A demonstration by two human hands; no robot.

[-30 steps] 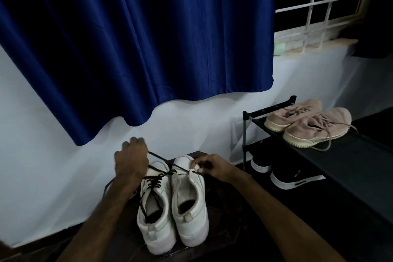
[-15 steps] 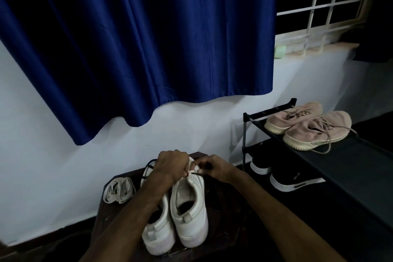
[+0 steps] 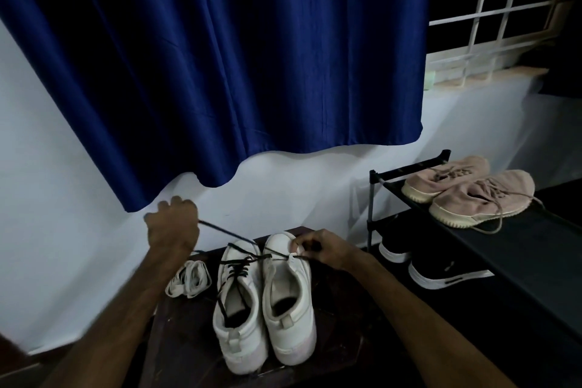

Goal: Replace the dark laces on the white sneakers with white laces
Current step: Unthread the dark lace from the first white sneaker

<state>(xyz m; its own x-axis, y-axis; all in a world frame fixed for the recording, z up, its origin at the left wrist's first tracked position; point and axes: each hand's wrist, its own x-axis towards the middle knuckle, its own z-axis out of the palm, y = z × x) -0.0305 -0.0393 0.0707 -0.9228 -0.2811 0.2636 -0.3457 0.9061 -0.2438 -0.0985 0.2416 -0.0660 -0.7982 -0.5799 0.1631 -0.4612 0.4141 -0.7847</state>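
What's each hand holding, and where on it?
The left hand grips the dark lace in its fist, drawn taut. The right hand pinches at the front eyelets of the right sneaker, apparently the lace's other end.

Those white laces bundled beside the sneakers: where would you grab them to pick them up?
Pinch the white laces across the middle of the bundle, coming from above and the left: they lie in a loose bunch on the dark table, and the left sneaker sits close on their right. A mid-bundle grip would probably lift all loops together.
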